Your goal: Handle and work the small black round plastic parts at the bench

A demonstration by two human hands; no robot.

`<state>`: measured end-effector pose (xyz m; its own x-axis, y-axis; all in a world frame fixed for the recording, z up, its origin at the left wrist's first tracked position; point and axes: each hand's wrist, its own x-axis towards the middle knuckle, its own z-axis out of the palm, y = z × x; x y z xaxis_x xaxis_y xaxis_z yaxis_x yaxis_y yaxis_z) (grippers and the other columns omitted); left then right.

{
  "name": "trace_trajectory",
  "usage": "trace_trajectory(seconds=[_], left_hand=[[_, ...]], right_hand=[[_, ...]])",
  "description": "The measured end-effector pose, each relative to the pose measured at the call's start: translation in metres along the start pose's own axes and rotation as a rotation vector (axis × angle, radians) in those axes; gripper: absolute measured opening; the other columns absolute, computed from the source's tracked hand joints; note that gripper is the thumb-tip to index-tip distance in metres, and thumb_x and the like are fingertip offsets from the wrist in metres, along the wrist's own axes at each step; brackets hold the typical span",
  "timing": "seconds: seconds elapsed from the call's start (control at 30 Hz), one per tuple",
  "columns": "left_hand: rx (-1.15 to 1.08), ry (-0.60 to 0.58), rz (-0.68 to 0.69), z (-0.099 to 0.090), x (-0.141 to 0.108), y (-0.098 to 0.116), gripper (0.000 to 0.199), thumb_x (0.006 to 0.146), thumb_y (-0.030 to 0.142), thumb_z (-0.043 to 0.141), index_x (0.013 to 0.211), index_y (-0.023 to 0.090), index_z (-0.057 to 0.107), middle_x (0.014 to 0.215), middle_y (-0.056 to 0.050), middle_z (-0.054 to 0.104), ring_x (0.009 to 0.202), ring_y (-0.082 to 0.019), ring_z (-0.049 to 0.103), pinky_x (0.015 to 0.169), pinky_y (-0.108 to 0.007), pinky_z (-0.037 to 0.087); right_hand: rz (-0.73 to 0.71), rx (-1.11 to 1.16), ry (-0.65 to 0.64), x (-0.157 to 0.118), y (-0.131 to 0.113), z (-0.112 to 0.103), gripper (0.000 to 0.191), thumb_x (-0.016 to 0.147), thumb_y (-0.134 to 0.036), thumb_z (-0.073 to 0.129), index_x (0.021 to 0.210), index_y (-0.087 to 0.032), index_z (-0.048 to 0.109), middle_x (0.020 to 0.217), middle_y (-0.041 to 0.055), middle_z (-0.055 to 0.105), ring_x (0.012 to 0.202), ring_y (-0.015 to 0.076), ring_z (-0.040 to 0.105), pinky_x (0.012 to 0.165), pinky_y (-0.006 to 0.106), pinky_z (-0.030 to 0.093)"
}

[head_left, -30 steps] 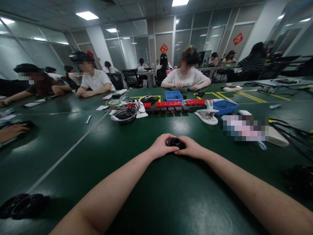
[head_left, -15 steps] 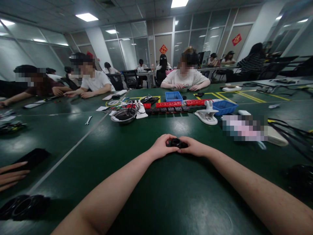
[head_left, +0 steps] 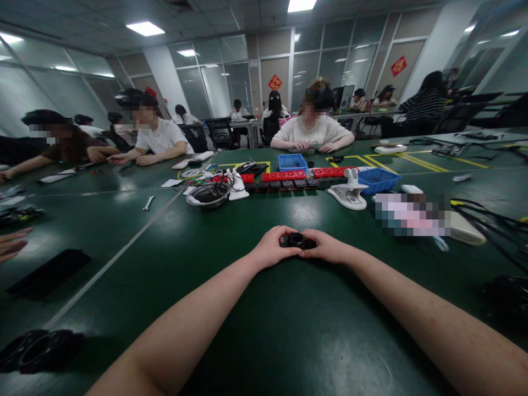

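Observation:
Both arms reach forward over the dark green table (head_left: pixel 264 330). Between the hands, at the table's surface, is a small black part with a round ring-shaped opening (head_left: pixel 296 240). My left hand (head_left: pixel 274 246) is closed on its left side, thumb in front and fingers curled behind. From the right, my right hand (head_left: pixel 326 247) grips the same part, its thumb tip close to the left thumb. The fingers cover much of the part, so its full shape is hidden.
Beyond the hands stand a metal bowl (head_left: pixel 208 196), red power strips (head_left: pixel 284 175), a white clip stand (head_left: pixel 348 192) and blue trays (head_left: pixel 378 180). A wrench (head_left: pixel 149 203) and a black flat piece (head_left: pixel 49 273) lie left. Black ring parts (head_left: pixel 40 350) sit near left. A co-worker's hand (head_left: pixel 13 244) shows at the left edge.
The co-worker's hand at the left edge has lifted away from the black flat piece, which now lies uncovered. My two hands and the black part stay practically in place.

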<state>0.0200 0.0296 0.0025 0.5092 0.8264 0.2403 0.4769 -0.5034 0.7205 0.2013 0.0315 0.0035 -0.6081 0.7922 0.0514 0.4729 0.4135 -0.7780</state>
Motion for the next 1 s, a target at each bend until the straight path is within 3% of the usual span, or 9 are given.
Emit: trace_trajectory(seconds=[0.37,0.67,0.8,1.0], left_hand=[[0.041,0.074,-0.056,0.004,-0.002,0.008,0.039,0.057,0.035,0.065,0.089,0.017,0.053,0.084,-0.002,0.051,0.068,-0.012,0.046,0.057,-0.022,0.038],[0.096,0.212,-0.093,0.010,-0.004,0.008,0.035,0.056,0.033,0.065,0.085,0.018,0.053,0.082,-0.002,0.052,0.074,-0.015,0.048,0.063,-0.025,0.039],[0.046,0.106,-0.043,0.003,-0.001,0.003,0.037,0.057,0.035,0.065,0.088,0.017,0.053,0.081,-0.002,0.051,0.069,-0.013,0.046,0.059,-0.024,0.038],[-0.020,-0.009,-0.009,-0.002,0.001,-0.002,0.041,0.058,0.037,0.064,0.093,0.017,0.053,0.083,-0.002,0.050,0.067,-0.012,0.044,0.058,-0.023,0.037]], right_hand=[[0.115,-0.062,0.081,0.002,0.007,0.006,0.028,0.059,-0.032,0.062,0.077,-0.014,0.050,0.065,-0.0024,0.049,0.060,0.0115,0.046,0.051,0.021,0.033],[0.235,-0.562,0.376,0.003,-0.005,0.030,0.026,0.060,-0.039,0.058,0.068,-0.016,0.049,0.068,0.0038,0.053,0.062,0.0154,0.047,0.051,0.023,0.029],[0.109,-0.471,0.312,0.001,-0.004,0.025,0.037,0.059,-0.042,0.060,0.085,-0.016,0.053,0.080,0.0051,0.055,0.072,0.0177,0.049,0.060,0.025,0.034],[-0.041,-0.082,-0.001,0.001,0.001,0.003,0.031,0.065,-0.032,0.058,0.091,-0.015,0.054,0.079,0.0016,0.055,0.070,0.0144,0.050,0.062,0.024,0.038]])
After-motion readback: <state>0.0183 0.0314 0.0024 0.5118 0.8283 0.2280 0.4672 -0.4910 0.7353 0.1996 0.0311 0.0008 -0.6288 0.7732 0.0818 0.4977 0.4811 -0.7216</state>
